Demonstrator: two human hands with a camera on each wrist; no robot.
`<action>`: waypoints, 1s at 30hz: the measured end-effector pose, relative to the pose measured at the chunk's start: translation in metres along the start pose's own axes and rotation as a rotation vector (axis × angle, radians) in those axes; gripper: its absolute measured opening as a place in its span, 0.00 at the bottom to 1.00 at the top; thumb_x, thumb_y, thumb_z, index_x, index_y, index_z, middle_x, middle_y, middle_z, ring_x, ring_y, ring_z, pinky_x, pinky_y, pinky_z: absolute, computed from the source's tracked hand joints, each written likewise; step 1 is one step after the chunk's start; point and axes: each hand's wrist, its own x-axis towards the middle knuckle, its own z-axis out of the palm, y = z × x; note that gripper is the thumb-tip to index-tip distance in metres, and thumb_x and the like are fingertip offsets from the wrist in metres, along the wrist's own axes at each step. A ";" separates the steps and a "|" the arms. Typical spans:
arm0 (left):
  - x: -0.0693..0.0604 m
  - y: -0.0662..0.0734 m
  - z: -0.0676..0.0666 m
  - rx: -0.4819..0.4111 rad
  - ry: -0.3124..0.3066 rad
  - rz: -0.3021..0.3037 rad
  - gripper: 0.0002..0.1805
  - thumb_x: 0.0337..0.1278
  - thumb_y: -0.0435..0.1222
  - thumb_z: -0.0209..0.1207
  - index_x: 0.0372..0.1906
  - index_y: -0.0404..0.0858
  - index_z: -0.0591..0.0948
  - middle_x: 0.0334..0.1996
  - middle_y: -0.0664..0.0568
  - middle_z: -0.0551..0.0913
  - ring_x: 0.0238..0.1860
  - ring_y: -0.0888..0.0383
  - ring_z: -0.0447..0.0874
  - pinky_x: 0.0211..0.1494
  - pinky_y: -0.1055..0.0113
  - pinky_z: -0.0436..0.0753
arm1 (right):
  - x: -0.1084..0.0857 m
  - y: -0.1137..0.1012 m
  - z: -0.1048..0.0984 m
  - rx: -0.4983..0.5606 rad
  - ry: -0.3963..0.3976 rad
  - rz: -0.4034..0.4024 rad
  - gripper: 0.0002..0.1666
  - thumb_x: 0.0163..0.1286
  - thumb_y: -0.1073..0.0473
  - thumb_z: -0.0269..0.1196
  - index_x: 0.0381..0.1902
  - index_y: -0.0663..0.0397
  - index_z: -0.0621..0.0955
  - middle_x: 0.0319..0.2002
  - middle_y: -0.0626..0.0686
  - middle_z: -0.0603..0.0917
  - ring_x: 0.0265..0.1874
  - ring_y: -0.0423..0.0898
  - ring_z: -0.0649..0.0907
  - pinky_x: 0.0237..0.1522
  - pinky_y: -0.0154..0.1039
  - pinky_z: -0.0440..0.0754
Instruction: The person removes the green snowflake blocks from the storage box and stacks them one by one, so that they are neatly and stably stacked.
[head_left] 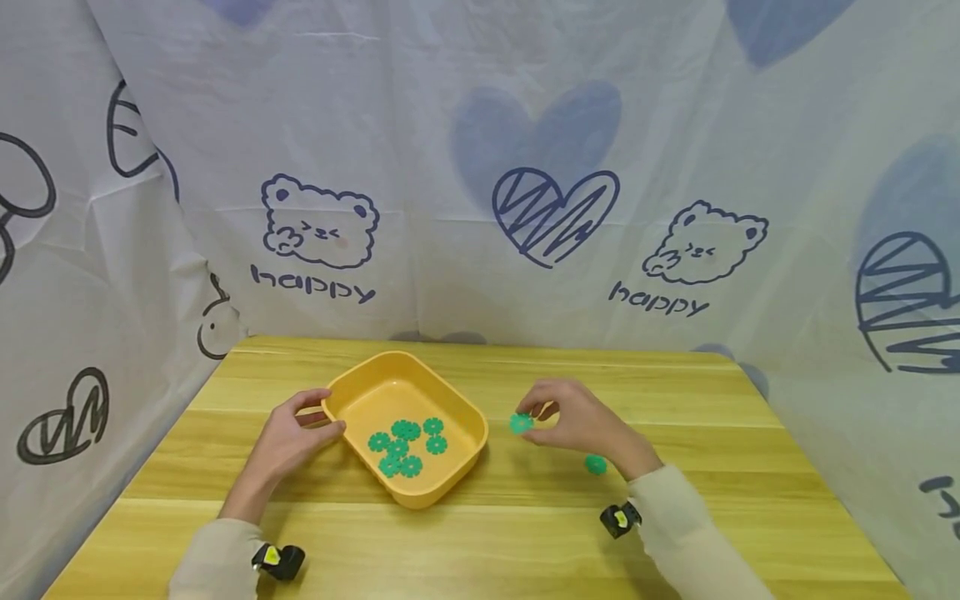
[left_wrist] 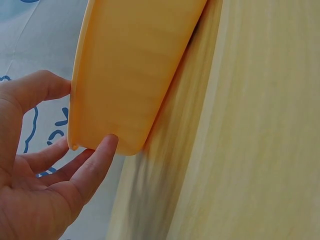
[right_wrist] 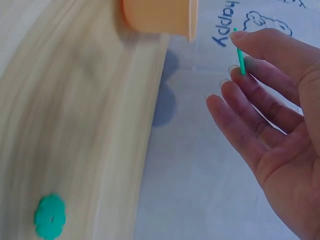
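A yellow bin stands on the table, tilted in angle to its edges, with several green notched discs on its floor. At its left corner the left hand grips the rim; in the left wrist view the thumb and fingers of that hand touch the bin's wall. To the right of the bin, the right hand pinches one green disc between thumb and fingers. The right wrist view shows this disc edge-on in the right hand, above the table.
Another green disc lies on the wooden table below the right wrist, also seen in the right wrist view as a disc. A white printed cloth hangs behind the table and at both sides.
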 end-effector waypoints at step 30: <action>0.000 -0.001 0.000 0.009 -0.007 0.007 0.38 0.63 0.41 0.68 0.74 0.32 0.68 0.73 0.32 0.68 0.69 0.34 0.76 0.65 0.52 0.84 | -0.085 0.085 -0.013 0.025 0.002 0.200 0.13 0.60 0.60 0.76 0.42 0.56 0.87 0.40 0.51 0.88 0.39 0.37 0.84 0.47 0.40 0.90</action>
